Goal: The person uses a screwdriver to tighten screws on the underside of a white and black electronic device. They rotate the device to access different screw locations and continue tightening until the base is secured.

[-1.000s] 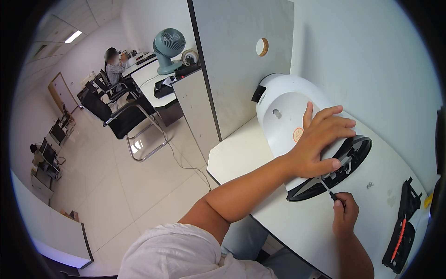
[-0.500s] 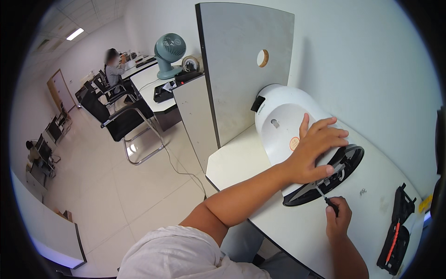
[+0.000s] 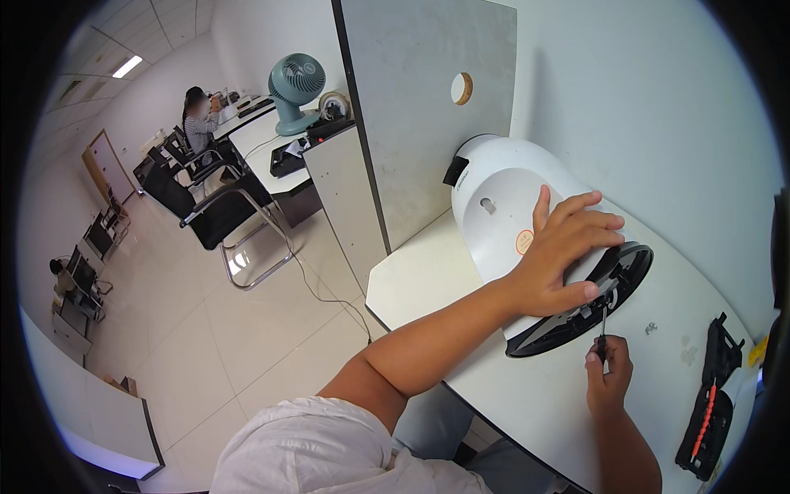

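Observation:
A large white rounded appliance housing (image 3: 504,218) lies on its side on the white desk, its black-rimmed open end (image 3: 527,346) facing me. My left hand (image 3: 564,255) rests on the housing near that end, fingers spread, with nothing grasped. In my right hand (image 3: 610,375) is a screwdriver (image 3: 603,336) with a black handle and a thin metal shaft. The shaft points up into the black opening, where its tip meets dark parts with a small white piece among them. What exactly the tip touches is too small to tell.
Small metal screws (image 3: 651,328) lie on the desk (image 3: 527,412) right of the housing. Further right sits an open black tool case (image 3: 708,412) with a red-orange shaft. A grey partition (image 3: 428,107) stands behind. Left are a teal fan (image 3: 295,86), a black chair (image 3: 218,210) and a seated person (image 3: 199,128).
My right hand has shifted the screwdriver rightward along the opening, and its shaft now stands more upright. My left hand stays on the housing. The whole view has tilted slightly.

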Demonstrator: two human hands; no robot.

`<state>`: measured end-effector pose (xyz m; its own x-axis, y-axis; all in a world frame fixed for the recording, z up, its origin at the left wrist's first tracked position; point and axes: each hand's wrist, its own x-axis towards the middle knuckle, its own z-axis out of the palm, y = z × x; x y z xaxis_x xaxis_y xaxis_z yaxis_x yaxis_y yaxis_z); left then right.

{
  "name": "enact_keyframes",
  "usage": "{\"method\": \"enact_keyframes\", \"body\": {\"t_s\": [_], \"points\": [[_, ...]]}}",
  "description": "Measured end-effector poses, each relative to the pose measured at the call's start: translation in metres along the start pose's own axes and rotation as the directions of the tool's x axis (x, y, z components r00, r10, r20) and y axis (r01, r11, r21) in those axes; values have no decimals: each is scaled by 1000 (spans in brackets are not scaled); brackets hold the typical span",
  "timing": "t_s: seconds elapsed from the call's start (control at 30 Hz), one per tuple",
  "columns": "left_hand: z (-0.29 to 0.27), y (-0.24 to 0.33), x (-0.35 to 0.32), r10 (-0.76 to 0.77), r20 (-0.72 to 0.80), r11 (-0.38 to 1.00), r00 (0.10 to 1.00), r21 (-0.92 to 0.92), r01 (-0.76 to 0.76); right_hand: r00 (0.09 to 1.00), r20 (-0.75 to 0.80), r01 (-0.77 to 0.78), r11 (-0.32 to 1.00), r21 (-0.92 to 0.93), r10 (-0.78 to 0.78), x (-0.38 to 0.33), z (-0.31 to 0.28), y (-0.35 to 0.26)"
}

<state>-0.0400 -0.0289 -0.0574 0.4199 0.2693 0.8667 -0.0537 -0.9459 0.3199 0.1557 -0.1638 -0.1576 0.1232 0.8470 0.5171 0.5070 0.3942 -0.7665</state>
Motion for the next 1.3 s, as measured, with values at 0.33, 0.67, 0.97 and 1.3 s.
{"method": "enact_keyframes", "body": {"t_s": [0.33, 0.67, 0.97, 1.3], "points": [[0, -11, -1, 37, -9, 999, 999, 29, -37, 994, 102, 45, 999, -29, -42, 7, -2, -21], [7, -11, 5, 108, -69, 994, 992, 41, -106, 998, 24, 60, 997, -40, -59, 9, -7, -21], [10, -12, 5, 93, -59, 996, 994, 14, -92, 964, -48, -245, 945, 218, 261, 22, -16, -14], [12, -13, 3, 84, -69, 996, 994, 2, -84, 981, 4, -192, 978, 86, 193, 17, -16, -16]]}}
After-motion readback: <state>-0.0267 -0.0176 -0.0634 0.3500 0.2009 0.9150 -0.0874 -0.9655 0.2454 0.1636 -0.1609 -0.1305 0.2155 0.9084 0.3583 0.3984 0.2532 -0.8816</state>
